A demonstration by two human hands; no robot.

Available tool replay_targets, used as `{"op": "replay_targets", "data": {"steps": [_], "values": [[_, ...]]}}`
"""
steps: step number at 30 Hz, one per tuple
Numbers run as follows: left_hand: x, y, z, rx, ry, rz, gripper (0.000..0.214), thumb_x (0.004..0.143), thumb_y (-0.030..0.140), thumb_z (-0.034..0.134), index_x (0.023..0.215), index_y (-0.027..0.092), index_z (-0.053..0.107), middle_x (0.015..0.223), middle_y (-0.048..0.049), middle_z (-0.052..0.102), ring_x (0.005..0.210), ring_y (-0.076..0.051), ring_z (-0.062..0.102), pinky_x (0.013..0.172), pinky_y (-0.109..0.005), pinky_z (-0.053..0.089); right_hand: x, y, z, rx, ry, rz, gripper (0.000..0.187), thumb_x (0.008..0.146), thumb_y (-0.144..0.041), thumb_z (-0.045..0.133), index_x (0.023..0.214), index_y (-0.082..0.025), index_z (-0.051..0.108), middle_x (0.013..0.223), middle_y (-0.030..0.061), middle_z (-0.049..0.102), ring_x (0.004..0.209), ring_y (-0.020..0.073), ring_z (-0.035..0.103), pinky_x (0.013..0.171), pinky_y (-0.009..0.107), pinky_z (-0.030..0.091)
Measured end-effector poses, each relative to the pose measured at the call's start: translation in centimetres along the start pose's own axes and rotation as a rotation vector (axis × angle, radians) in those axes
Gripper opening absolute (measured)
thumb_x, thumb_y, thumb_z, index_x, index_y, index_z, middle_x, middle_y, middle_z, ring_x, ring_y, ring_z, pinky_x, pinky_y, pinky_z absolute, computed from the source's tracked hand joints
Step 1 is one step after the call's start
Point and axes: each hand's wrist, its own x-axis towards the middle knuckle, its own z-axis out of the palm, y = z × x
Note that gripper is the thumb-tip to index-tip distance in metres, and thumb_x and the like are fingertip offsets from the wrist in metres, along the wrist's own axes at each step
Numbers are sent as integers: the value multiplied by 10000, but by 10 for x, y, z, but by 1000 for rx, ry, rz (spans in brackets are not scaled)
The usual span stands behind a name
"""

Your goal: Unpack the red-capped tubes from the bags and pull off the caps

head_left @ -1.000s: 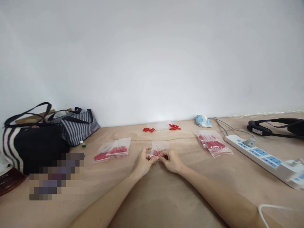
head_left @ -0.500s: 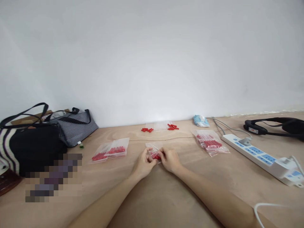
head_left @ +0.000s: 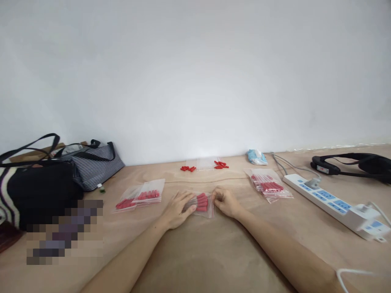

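Note:
A small clear zip bag (head_left: 210, 211) with several red-ended sticks lies on the table in front of me, its red-lined edge to the right. My left hand (head_left: 179, 209) rests flat over the bag's left end, fingers outstretched, covering part of the contents. At the opposite edge, the curled fingers of my right hand (head_left: 226, 202) pinch the bag. Two or more filled bags (head_left: 149, 194) overlap to the left. On the right sits a pile of similar filled bags (head_left: 270, 186).
Loose red pieces (head_left: 187, 168) lie near the wall beside clear bags (head_left: 205, 163), with more red pieces (head_left: 221, 165) at their right. A power strip (head_left: 332, 203), a blue tissue pack (head_left: 257, 157) and a black headset (head_left: 351, 165) occupy the right. Striped (head_left: 97, 165) and black bags (head_left: 45, 191) stand left.
My hands have moved apart. The bag between them has turned sideways and now lies flatter, with its red pieces in plain sight. My left hand has flattened out.

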Motion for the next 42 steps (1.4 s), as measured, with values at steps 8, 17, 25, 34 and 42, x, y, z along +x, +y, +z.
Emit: {"op": "replay_targets", "data": {"steps": [8, 17, 25, 34, 42], "values": [[-3, 4, 4, 40, 72, -9, 343, 755, 408, 518, 1025, 217, 608, 1016, -62, 624, 952, -227, 516, 871, -366, 377, 0, -6, -2, -16, -25, 53, 167, 661, -252, 589, 517, -170, 566, 521, -32, 510, 503, 87, 444, 488, 198, 342], [-3, 8, 4, 129, 116, -43, 344, 743, 438, 529, 978, 205, 626, 856, -58, 626, 833, -217, 541, 765, -336, 403, 0, -14, -4, 66, -177, 19, 366, 581, -228, 699, 936, -183, 624, 875, 6, 594, 746, 132, 515, 655, 229, 401], [-2, 8, 2, -54, 27, 9, 396, 747, 362, 544, 1116, 217, 551, 1144, -64, 564, 1068, -221, 490, 935, -355, 355, 6, -22, 0, 199, -308, 20, 391, 629, -132, 615, 1015, -189, 594, 925, 0, 617, 798, 144, 543, 733, 259, 418], [-2, 5, 0, -140, -49, -24, 460, 768, 388, 522, 1201, 238, 476, 1203, -20, 543, 1094, -197, 496, 951, -328, 370, 5, -13, 7, 170, -208, 86, 318, 575, -234, 703, 868, -158, 606, 844, 7, 620, 733, 136, 537, 669, 242, 419], [-3, 9, -3, -158, -70, -25, 443, 760, 377, 530, 1179, 236, 501, 1211, -23, 537, 1104, -202, 489, 953, -337, 368, 4, -16, 3, 129, -271, 53, 351, 558, -365, 724, 835, -174, 626, 843, 14, 620, 753, 153, 536, 676, 251, 419]]}}
